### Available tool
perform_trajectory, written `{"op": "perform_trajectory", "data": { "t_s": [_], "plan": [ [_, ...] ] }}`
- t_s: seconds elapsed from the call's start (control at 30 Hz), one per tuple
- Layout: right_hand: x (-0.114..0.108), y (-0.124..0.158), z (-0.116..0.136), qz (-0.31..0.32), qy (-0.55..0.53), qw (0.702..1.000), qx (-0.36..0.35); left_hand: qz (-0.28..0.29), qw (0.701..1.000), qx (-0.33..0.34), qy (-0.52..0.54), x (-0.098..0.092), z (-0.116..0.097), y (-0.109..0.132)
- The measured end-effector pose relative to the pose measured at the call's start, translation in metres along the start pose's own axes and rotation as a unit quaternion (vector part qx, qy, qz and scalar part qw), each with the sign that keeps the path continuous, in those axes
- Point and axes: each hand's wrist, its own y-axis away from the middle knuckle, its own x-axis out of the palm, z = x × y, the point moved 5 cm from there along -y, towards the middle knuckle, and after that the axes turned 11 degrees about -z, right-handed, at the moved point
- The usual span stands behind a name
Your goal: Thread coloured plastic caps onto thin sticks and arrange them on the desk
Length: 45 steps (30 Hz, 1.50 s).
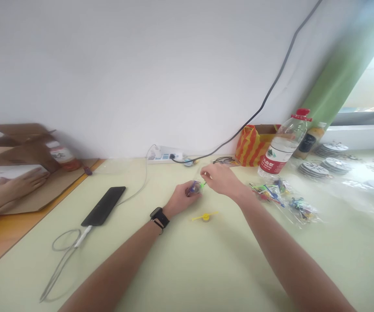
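Note:
My left hand [180,200], with a black watch on its wrist, is closed around a small blue-and-green plastic piece [195,188]; its exact kind is unclear. Just up and to the right, my right hand [221,178] is pinched with fingertips close to the green end. Whatever those fingertips hold is too small to make out. On the table below both hands lies a yellow plastic piece [205,217] with thin arms and a round middle. Clear bags of small colourful plastic parts [273,194] lie right of my right hand.
Left are a black phone [104,206] on a white cable and another person's hand [32,181] at a cardboard box [24,138]. A power strip [164,157] sits by the wall. Rightward stand a striped bag [250,147], a large water bottle [282,145] and stacked discs [313,170].

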Motion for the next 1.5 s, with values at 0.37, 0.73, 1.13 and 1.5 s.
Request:
{"op": "perform_trajectory", "data": {
  "t_s": [0.37,0.73,1.13,1.5],
  "plan": [
    [-0.023,-0.005,0.003,-0.068,-0.2,0.976,-0.041,0.037,0.977,-0.105,0.182,0.003,0.006,-0.002],
    [-0.024,-0.004,0.013,-0.107,-0.204,0.972,-0.048,0.082,0.973,-0.081,0.2,0.003,-0.003,-0.002],
    [-0.031,-0.002,0.008,-0.132,-0.213,0.968,-0.019,-0.024,0.971,-0.158,0.176,-0.005,0.022,-0.008],
    [0.069,0.033,0.03,0.405,-0.181,0.891,-0.097,-0.048,0.964,-0.163,0.205,-0.01,0.029,-0.009]
  ]
}}
